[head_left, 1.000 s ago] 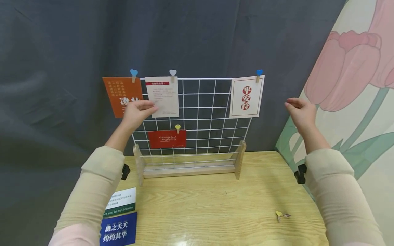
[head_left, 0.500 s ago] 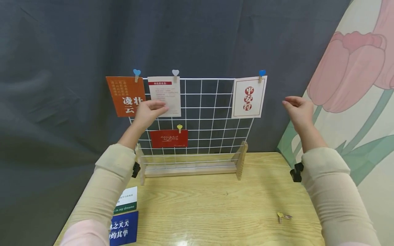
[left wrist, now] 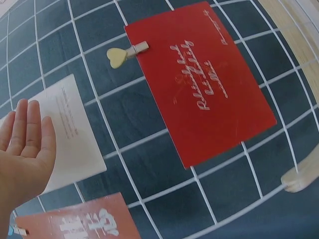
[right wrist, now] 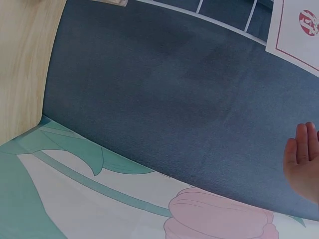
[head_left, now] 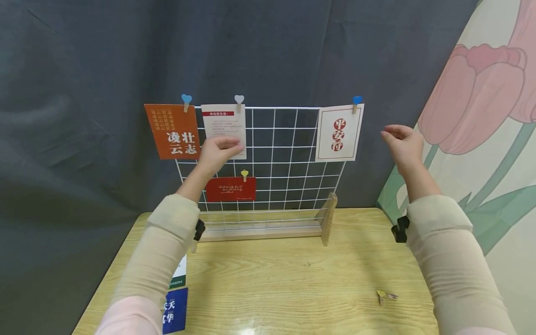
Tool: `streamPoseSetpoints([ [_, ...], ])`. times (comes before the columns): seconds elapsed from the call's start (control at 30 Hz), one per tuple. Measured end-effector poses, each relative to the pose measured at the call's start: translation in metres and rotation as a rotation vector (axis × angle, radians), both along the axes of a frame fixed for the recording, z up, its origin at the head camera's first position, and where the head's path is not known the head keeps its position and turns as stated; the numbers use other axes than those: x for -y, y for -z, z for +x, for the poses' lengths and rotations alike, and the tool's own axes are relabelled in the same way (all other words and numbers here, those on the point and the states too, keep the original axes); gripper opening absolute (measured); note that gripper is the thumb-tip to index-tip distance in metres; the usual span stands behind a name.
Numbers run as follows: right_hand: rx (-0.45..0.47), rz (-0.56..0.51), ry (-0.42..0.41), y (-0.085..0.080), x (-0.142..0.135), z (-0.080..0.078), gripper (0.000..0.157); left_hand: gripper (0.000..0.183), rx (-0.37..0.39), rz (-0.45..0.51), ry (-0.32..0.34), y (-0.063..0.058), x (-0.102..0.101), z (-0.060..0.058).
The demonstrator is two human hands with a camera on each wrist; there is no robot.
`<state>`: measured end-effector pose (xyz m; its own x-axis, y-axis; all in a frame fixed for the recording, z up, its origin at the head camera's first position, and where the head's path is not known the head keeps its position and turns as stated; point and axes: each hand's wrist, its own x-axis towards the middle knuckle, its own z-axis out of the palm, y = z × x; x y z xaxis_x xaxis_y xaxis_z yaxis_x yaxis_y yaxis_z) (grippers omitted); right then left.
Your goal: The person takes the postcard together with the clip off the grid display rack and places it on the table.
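Note:
My left hand point(head_left: 217, 152) is raised with extended fingers, overlapping the white card with a red header point(head_left: 224, 123) in the head view. Nothing is in its grasp; its bare palm shows in the left wrist view. Just below hangs a red card point(left wrist: 199, 84) under a yellow heart clothespin point(left wrist: 117, 57). An orange card point(head_left: 171, 128) hangs to its left from a light blue heart clothespin point(head_left: 186, 101). My right hand point(head_left: 406, 146), fingers extended and holding nothing, is in the air to the right of the white card with red characters point(head_left: 338, 132).
The white wire grid rack point(head_left: 284, 163) stands on wooden feet point(head_left: 328, 218) at the back of the table point(head_left: 268, 284). A yellow heart clothespin point(head_left: 381, 295) lies at right. A blue card point(head_left: 177, 309) and a green-and-white card point(head_left: 177, 279) lie at left, partly behind my sleeve.
My left hand has moved right, from the edge of the orange card across the white card. My right hand has shifted slightly left and up. The view has turned a little left.

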<state>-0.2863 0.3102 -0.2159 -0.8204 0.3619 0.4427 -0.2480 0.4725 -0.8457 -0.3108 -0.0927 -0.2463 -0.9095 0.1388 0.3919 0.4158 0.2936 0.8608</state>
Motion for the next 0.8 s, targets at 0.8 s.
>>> streamPoseSetpoints([
  [0.8,0.035,-0.019,-0.015,-0.018,0.017,-0.008,0.031,0.031,0.086,0.171,0.084,0.008,-0.036,-0.004],
])
